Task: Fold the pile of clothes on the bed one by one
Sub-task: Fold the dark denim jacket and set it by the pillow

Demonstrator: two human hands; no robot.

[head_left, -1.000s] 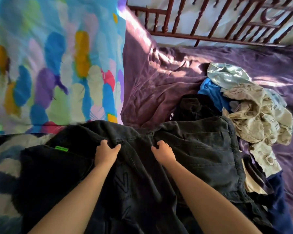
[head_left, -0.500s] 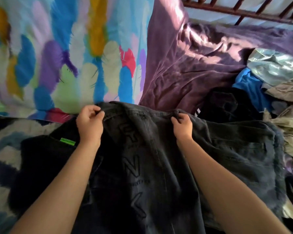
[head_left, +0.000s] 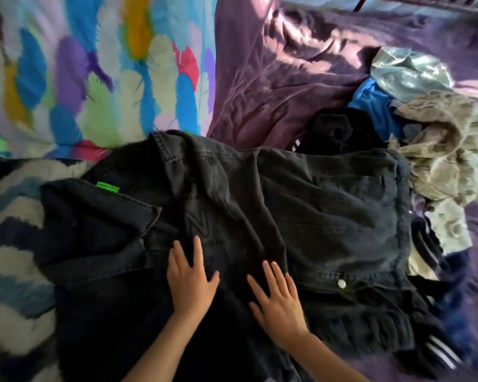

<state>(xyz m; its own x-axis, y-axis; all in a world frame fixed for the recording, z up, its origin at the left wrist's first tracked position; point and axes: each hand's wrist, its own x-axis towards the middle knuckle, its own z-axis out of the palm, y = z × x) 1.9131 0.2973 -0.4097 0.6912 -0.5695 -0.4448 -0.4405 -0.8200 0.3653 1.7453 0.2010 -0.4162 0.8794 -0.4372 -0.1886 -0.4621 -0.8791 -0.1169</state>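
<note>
A black denim jacket (head_left: 329,216) lies spread across the bed in front of me, with a small green tag (head_left: 108,186) near its left edge and a white button (head_left: 341,283) at the right. My left hand (head_left: 189,279) lies flat on the jacket's middle with fingers straight. Beside it, my right hand (head_left: 276,296) presses flat on the fabric, fingers spread. A pile of clothes (head_left: 436,150) sits at the right: a pale shiny garment, a blue one, a beige patterned one and a black one. The jacket's right side overlaps the pile.
A bright feather-print cover (head_left: 80,73) fills the upper left. A purple sheet (head_left: 273,86) covers the bed behind the jacket. A dark zigzag blanket (head_left: 14,257) lies at the left. A wooden bed rail (head_left: 425,1) runs along the top right.
Both hands have let go of the jacket's top edge, moved back toward me and now lie flat on its middle. The view has tipped downward.
</note>
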